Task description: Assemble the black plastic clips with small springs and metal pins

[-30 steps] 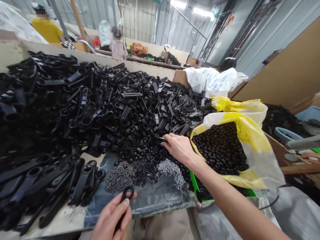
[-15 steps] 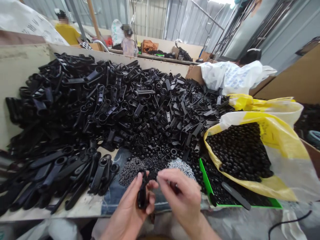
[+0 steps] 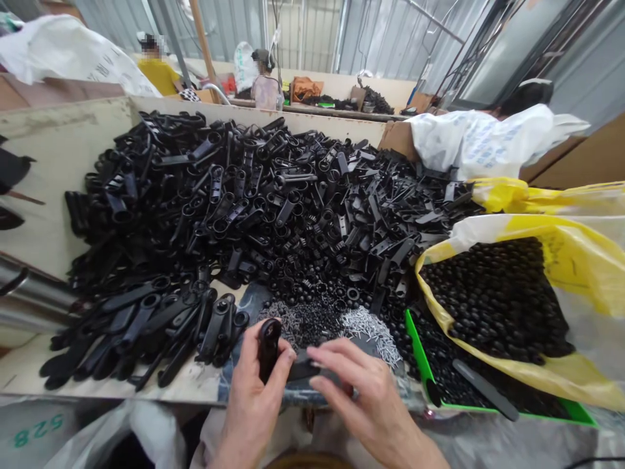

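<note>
My left hand (image 3: 258, 378) is wrapped round a black plastic handle (image 3: 269, 348), held nearly upright with its rounded end up. Beside it, my right hand (image 3: 366, 391) has its thumb and fingers around the end of a flat dark strip (image 3: 301, 366), which reaches toward my left thumb. Whether strip and handle are joined I cannot tell. Just beyond my hands lie a heap of silvery pins (image 3: 371, 332), a heap of grey screw-like pieces (image 3: 280, 322) and small black bits (image 3: 315, 319) on a blue cloth (image 3: 229, 384).
A large pile of black plastic parts (image 3: 234, 189) fills the walled bench. Several long black handles (image 3: 131, 326) lie at the left. On the right, a yellow-and-white bag (image 3: 590, 260) of black balls stands over a green tray (image 3: 415, 345). Other people (image 3: 266, 91) sit farther back.
The handle has been turned so its rounded end points up. My right hand's fingers have spread a little, and the flat strip shows between my hands. The view has shifted left.
</note>
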{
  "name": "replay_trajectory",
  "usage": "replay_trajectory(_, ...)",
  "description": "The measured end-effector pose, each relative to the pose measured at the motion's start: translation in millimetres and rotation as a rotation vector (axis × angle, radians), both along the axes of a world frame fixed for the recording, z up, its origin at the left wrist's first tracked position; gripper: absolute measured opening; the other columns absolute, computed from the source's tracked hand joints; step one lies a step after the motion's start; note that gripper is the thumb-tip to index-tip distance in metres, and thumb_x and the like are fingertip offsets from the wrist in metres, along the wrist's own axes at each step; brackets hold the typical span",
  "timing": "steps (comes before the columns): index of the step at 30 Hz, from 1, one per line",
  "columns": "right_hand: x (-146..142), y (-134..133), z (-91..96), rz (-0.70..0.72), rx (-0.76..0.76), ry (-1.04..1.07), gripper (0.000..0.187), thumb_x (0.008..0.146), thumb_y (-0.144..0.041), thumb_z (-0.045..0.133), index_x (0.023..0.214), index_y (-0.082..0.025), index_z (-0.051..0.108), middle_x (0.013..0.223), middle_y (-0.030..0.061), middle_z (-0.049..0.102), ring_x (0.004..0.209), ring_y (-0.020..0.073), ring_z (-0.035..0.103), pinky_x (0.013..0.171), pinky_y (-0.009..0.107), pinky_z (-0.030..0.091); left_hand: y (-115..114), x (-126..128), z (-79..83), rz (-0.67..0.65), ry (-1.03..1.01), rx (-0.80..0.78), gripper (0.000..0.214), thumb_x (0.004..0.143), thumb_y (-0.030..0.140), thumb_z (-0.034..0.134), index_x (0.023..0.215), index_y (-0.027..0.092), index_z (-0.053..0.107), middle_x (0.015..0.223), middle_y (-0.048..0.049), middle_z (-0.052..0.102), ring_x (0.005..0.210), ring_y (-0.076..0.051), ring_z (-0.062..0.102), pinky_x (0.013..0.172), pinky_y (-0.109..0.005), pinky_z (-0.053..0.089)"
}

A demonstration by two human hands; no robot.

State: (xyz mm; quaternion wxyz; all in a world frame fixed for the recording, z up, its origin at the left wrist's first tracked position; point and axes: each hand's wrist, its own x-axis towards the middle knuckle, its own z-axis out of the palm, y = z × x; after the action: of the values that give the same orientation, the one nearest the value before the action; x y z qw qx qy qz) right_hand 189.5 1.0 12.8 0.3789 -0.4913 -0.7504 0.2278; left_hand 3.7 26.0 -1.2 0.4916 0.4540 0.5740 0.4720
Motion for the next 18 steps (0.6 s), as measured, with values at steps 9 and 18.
replay_trajectory(9,-4.9,-8.2,-2.1,0.080,0.123,-0.146,0.027,0.106,-0.031,0.050,0.114,-0.018,0.072,0.090,0.0073,0.074,0.072,0.0167,0.073,0.062,0.024,0.060,-3.3,9.0,20.6,0.023,-0.482,-0.297,0.046,0.080,0.042,0.081,0.117,0.024,0.061,0.080,0.0025,0.067,0.075,-0.014,0.058,0.067,-0.022,0.046)
replay_trajectory(18,-22.6,-2.4,-6.0,-0.081,0.142,0.053,0.018,0.098,-0.019,0.058,0.109,-0.017,0.073,0.088,0.0068,0.073,0.071,0.0168,0.074,0.060,0.024,0.062,-10.2,8.5,17.1,-0.035,-0.895,-0.325,0.038,0.083,0.032,0.077,0.119,0.025,0.068,0.122,-0.0057,0.073,0.119,-0.022,0.058,0.109,-0.036,0.039)
